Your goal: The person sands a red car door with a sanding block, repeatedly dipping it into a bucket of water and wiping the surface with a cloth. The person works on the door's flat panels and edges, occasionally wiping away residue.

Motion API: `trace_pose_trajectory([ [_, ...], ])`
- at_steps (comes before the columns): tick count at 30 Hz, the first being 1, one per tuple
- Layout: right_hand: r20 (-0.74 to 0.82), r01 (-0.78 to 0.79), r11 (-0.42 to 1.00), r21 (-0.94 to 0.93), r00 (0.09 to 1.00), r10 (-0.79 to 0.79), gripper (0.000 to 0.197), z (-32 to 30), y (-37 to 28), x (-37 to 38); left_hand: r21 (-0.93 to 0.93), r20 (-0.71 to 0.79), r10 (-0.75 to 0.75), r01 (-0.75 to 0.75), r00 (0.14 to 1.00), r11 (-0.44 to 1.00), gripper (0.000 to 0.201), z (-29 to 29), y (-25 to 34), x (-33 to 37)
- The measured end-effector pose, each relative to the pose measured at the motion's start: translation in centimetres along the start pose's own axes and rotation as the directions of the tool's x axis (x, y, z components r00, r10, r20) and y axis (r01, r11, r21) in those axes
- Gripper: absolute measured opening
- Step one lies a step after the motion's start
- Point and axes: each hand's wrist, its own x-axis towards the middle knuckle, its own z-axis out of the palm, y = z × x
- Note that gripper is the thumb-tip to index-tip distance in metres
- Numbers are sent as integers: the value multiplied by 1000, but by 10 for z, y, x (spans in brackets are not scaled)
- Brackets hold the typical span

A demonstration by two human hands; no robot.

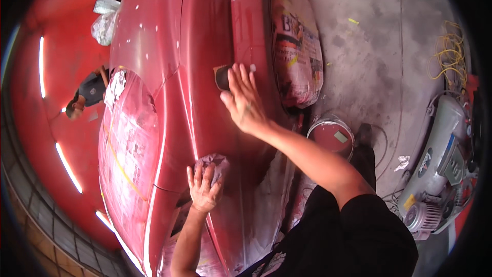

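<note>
The painted red car body (210, 31) fills the middle, dotted with small pale spots on its upper part. My right hand (247, 100) lies with extended fingers on the side panel, pressing a dark piece of sandpaper (222, 78) with a brown edge against it. Part of that sandpaper is covered by the fingers. Lower and to the left, my left hand (205, 189) grips a crumpled purplish rag (216, 166) against the body near the window edge. Wet-looking streaks mark the panel beyond my right hand.
Printed plastic and paper cover the wheel (297, 46) and windshield (128, 138). A bucket of reddish liquid (332, 141) stands by my leg. At right lie a grey bumper (435, 149) and a yellow cord (451, 51). Another person (89, 92) is beyond the car.
</note>
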Motion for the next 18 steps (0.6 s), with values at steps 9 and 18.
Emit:
trace_pose_trajectory([
  [9,-229,98,968,-231,962,-152,68,-13,30,76,-3,-10,17,-17,1000,1000,28,9,2,11],
  [18,-71,10,972,-236,997,-28,61,-2,23,-95,24,-82,29,-28,996,999,34,11,8,18],
])
